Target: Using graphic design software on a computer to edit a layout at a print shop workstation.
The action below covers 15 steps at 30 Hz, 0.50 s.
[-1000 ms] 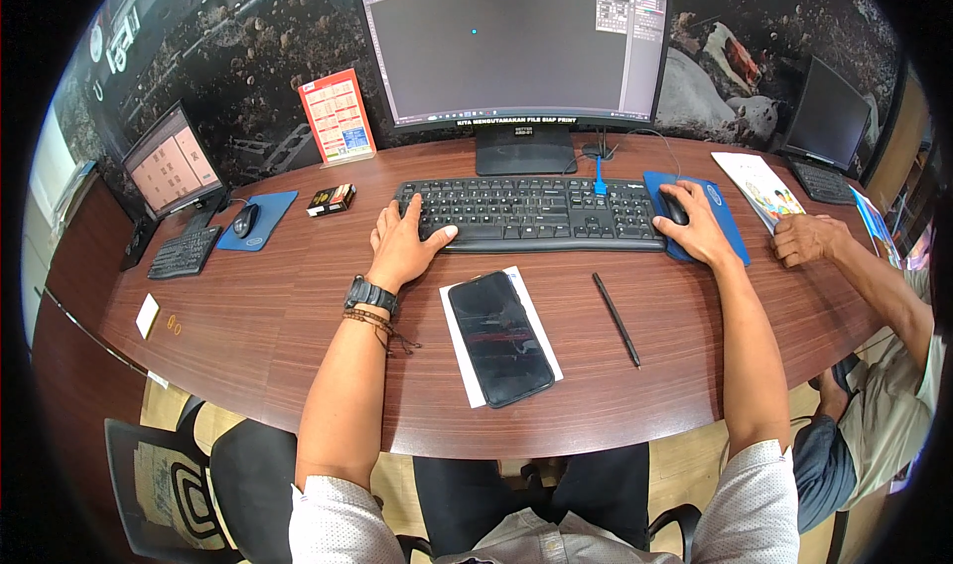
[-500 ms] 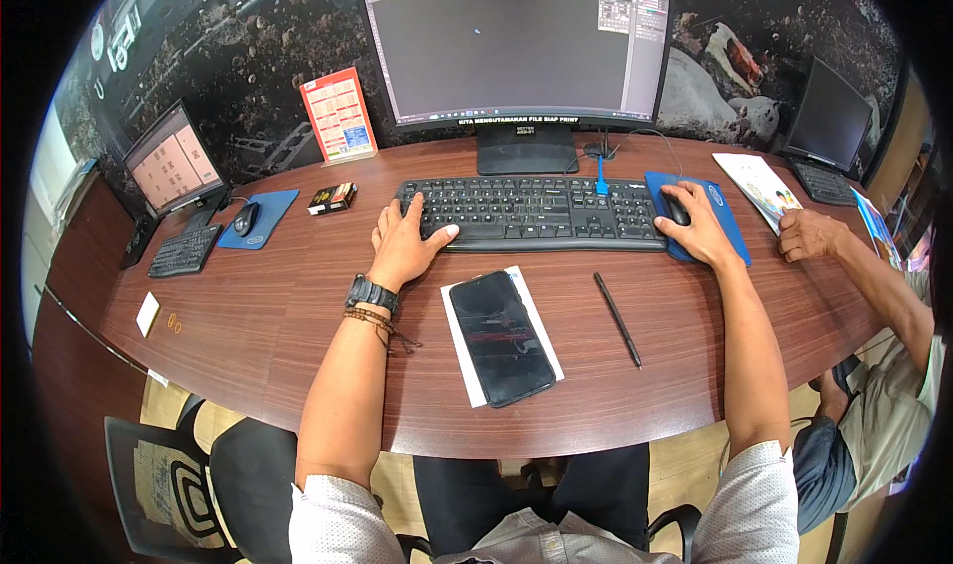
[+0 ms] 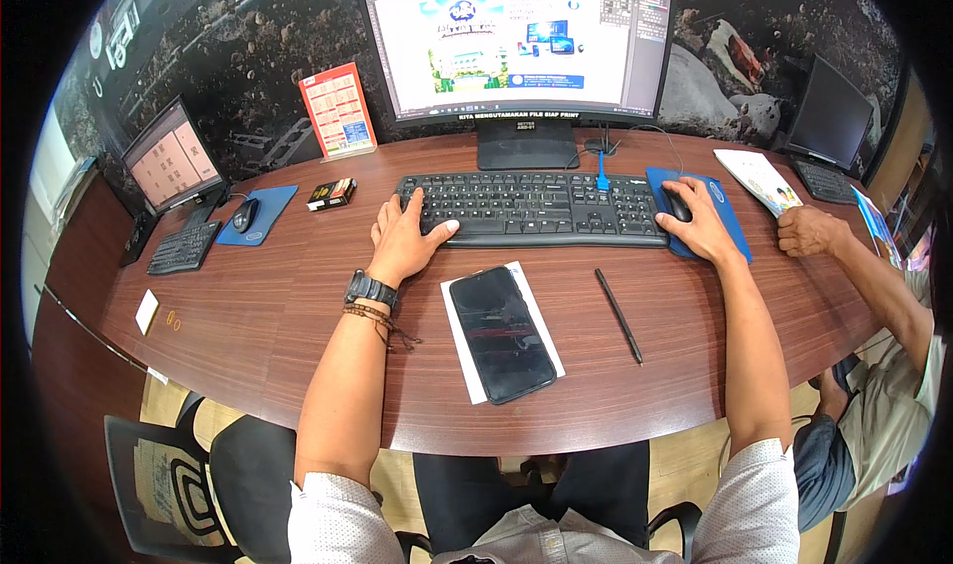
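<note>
My left hand (image 3: 405,239) rests with fingers apart on the left end of a black keyboard (image 3: 526,209), its thumb along the front edge. A dark watch and beaded bracelet circle that wrist. My right hand (image 3: 701,220) is curved over a black computer mouse (image 3: 678,205) on a blue mouse pad (image 3: 730,221). Behind the keyboard, a wide monitor (image 3: 516,43) displays a colourful design with a building and screens on a white page. Between my forearms lie a black phone (image 3: 502,336) on white paper (image 3: 471,381) and a black pen (image 3: 619,318).
Another person's hand (image 3: 812,232) lies on the desk at right, beside a printed booklet (image 3: 756,179). A red-bordered calendar (image 3: 338,110) and a small box (image 3: 332,195) stand left of the monitor. Farther left are a second monitor (image 3: 175,161), keyboard (image 3: 185,249) and mouse (image 3: 244,215).
The monitor has gone from a dark blank workspace to a bright page with a coloured design. Both my hands keep their places on the keyboard and mouse.
</note>
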Available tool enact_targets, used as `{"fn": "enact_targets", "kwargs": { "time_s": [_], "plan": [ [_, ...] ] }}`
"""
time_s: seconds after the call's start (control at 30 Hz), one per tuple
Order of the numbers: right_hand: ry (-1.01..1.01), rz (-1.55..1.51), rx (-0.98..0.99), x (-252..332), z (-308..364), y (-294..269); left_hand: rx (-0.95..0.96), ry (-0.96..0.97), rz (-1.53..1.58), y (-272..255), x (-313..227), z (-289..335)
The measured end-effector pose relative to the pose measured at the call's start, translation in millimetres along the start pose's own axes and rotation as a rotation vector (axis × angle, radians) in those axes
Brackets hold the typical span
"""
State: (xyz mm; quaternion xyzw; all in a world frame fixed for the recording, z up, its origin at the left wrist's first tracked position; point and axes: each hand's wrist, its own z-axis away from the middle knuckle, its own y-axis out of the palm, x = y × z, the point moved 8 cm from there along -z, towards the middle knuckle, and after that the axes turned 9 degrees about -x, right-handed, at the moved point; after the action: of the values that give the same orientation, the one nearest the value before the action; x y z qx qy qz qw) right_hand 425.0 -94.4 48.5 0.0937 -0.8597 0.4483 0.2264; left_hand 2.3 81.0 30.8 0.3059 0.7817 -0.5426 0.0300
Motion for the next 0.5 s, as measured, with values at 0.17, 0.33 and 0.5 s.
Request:
{"fn": "enact_targets", "kwargs": {
  "time_s": [0.17,0.33,0.5],
  "plan": [
    [0.018,0.003,0.005,-0.8,0.4,0.7,0.005,-0.002,0.001,0.2,0.1,0.0],
    [0.009,-0.005,-0.001,-2.7,0.1,1.9,0.000,0.001,0.003,0.3,1.0,-0.4],
    [0.046,-0.011,-0.061,-10.0,-2.0,4.3,0.006,-0.004,-0.002,0.4,0.0,0.1]
  ]
}}
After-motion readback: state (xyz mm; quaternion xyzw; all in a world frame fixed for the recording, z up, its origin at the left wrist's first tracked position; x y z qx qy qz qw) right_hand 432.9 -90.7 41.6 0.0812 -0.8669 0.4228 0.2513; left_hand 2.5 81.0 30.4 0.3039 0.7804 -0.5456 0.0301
